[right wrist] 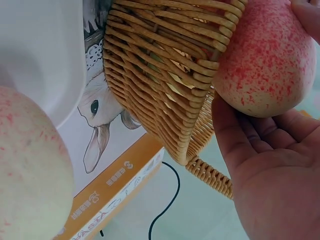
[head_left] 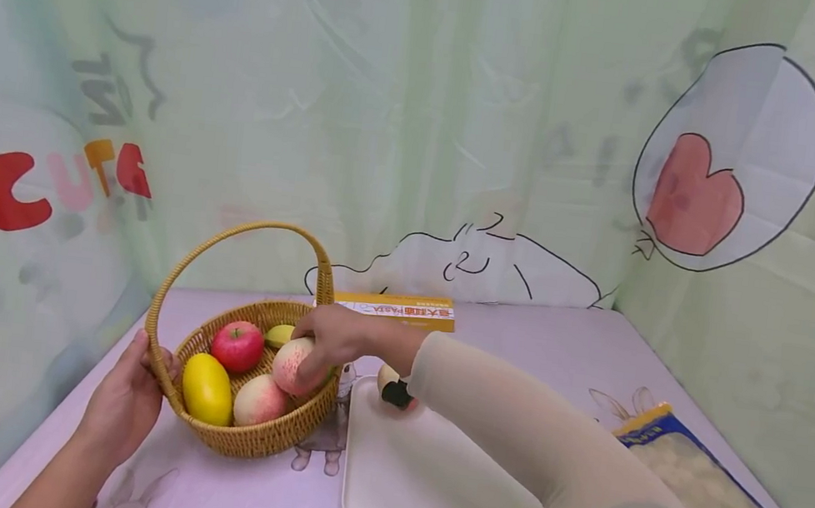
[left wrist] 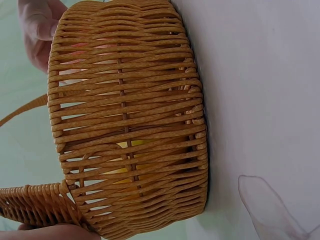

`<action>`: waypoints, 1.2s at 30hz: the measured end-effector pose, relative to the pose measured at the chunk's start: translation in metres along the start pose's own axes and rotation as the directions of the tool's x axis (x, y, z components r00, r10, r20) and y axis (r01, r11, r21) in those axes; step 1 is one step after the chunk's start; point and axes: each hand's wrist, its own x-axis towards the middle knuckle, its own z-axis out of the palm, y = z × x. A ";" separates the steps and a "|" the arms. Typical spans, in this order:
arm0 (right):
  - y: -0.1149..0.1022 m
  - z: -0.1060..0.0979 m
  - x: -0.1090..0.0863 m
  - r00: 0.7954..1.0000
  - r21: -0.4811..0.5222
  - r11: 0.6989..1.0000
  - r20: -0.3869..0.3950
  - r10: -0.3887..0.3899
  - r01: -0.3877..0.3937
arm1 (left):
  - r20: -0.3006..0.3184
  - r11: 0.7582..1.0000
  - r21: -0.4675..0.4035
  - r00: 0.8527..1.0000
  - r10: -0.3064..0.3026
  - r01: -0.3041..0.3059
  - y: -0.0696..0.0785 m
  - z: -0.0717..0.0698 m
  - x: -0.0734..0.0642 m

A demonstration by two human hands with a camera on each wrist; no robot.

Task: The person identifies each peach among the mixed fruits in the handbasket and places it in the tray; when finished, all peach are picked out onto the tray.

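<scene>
So this seemed mid-transfer (in or out, couldn't tell): the right grip (head_left: 340,334) held a round, pink-speckled cream peach (head_left: 292,362) at the right rim of the tan wicker basket (head_left: 253,443), the left grip (head_left: 133,399) had its arched woven handle (head_left: 252,225), and next probably called for a careful lower or lift.

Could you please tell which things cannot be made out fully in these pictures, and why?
- Head: right end of the tray, hidden by the right sleeve.
- Head: full shape of the yellow-green fruit, partly hidden by the right hand.
- Head: near end of the blue bag, cut off by the edge.
- Left wrist: the yellow fruit, mostly hidden by the weave of the basket.
- Right wrist: the peach at lower left, cut off by the left edge.
</scene>
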 end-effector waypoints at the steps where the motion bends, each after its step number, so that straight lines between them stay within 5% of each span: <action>1: 0.000 -0.001 -0.001 1.000 0.002 1.000 -0.008 -0.005 0.005 | 0.001 1.000 0.000 1.000 0.000 0.000 0.000 0.000 0.000; 24: 0.008 -0.007 -0.042 0.991 0.199 0.980 -0.130 0.018 0.009 | 0.065 0.992 -0.121 0.997 0.035 -0.026 -0.006 -0.006 -0.001; 36: 0.018 -0.003 -0.076 0.978 0.368 0.929 -0.181 0.099 -0.026 | 0.088 0.988 -0.149 0.995 0.051 -0.037 -0.004 -0.008 -0.001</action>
